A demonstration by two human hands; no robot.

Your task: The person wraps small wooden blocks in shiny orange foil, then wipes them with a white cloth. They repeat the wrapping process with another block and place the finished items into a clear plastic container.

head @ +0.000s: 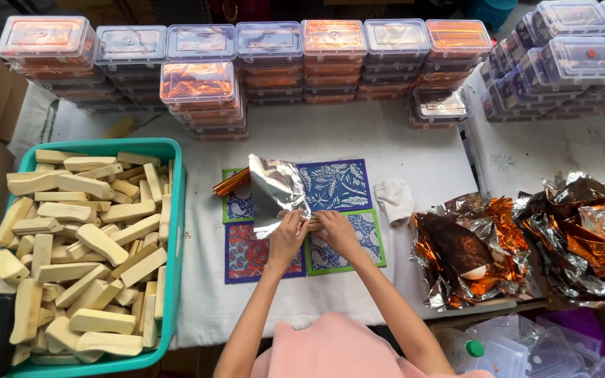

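Observation:
Both my hands meet at the table's middle over patterned printed mats [336, 183]. My left hand [287, 238] pinches the lower edge of a silver foil sheet [276, 186] that stands up crumpled. My right hand [337, 231] presses on a small wooden piece and the foil's edge beside it. Orange-tipped wooden sticks [231, 182] poke out from under the foil on its left.
A teal basket [174, 231] full of several pale wooden blocks stands at left. Stacks of clear lidded boxes [269, 43] line the back. Heaps of orange and silver foil [470, 245] lie at right, a white cloth [393, 199] beside the mats.

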